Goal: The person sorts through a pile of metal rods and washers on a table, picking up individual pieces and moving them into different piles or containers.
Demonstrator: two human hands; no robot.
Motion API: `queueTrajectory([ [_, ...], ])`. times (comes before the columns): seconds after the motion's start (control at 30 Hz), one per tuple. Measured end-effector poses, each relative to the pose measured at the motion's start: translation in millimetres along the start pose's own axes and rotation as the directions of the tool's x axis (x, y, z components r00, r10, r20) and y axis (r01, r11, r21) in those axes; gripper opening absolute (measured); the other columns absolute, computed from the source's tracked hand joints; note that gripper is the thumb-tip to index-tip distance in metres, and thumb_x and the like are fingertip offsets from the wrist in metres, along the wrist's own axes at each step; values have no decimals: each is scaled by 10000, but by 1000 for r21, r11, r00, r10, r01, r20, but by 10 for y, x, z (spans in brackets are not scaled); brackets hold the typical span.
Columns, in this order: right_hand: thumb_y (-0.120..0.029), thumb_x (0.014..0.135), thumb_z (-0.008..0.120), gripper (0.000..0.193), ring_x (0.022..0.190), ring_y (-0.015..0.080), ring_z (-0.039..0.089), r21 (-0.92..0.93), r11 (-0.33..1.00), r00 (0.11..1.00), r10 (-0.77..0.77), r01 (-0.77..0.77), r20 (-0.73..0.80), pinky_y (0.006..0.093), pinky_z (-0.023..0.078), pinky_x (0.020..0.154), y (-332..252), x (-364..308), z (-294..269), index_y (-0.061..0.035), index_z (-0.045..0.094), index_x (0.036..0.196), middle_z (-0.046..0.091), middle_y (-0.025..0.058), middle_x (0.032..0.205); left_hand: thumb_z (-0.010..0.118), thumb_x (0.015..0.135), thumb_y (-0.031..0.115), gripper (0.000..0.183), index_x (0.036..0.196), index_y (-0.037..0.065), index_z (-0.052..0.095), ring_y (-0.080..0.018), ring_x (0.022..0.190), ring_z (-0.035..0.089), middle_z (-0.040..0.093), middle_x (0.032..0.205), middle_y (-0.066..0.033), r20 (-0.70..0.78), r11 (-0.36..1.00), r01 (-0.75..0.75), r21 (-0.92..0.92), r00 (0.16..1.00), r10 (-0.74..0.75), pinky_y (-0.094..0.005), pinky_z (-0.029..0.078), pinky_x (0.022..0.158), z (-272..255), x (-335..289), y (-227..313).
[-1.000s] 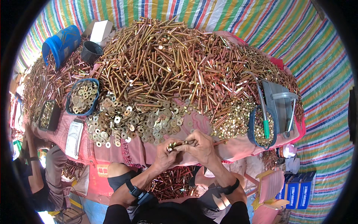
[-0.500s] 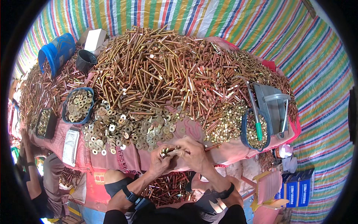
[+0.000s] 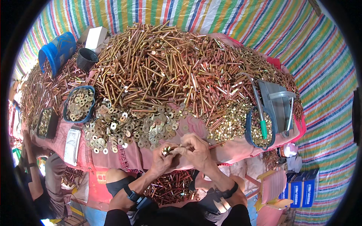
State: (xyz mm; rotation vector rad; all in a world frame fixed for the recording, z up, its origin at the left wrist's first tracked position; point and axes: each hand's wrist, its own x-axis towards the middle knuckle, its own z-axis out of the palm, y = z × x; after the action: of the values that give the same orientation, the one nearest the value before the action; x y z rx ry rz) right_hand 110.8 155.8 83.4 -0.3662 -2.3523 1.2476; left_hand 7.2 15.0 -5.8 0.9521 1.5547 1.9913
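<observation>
Pink cloth (image 3: 98, 161) lies below while, near its front edge, the left hand (image 3: 161, 161) still has its fingers round shiny bolts (image 3: 166, 151), and the right hand (image 3: 197, 153) stays curled beside them, its grip too hidden to tell, so the same handwork seems to go on.

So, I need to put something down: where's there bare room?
Along the front of the pink cloth: between the silver packet and left hand, and between right hand and the rightmost blue basket. Behind, heaped washers and bolts crowd it.
</observation>
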Motion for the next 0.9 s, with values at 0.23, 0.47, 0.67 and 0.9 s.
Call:
queueTrajectory([
  [0.23,-122,963,764,215,725,163,726,-45,990,991,131,-132,-26,308,579,600,99,-5,-120,9,709,1125,756,118,942,686,1015,66,90,1038,-19,704,-107,784,655,734,881,-44,-45,991,125,-38,991,-127,-268,540,735,22,-6,43],
  [0.47,-172,1008,696,213,648,90,652,-92,862,758,484,-498,438,266,522,572,275,-57,-337,8,747,1110,740,69,807,647,1072,192,210,1152,4,599,-91,791,625,670,863,-21,-206,979,163,-120,961,-185,-243,513,717,42,72,114],
  [0.67,-151,953,708,231,835,300,718,-355,918,984,172,-177,-47,398,551,748,569,105,-185,9,747,1114,739,184,912,640,1063,133,204,1205,15,554,-94,829,632,669,926,-44,-128,986,156,-58,978,-162,-246,519,747,48,21,146],
  [0.9,-121,889,788,190,811,316,711,-417,897,988,112,-146,-105,421,559,731,728,157,-19,-5,740,1032,728,161,890,801,937,46,131,960,13,676,-56,728,625,706,986,-49,-92,941,218,-259,964,-249,-225,521,614,74,22,56],
])
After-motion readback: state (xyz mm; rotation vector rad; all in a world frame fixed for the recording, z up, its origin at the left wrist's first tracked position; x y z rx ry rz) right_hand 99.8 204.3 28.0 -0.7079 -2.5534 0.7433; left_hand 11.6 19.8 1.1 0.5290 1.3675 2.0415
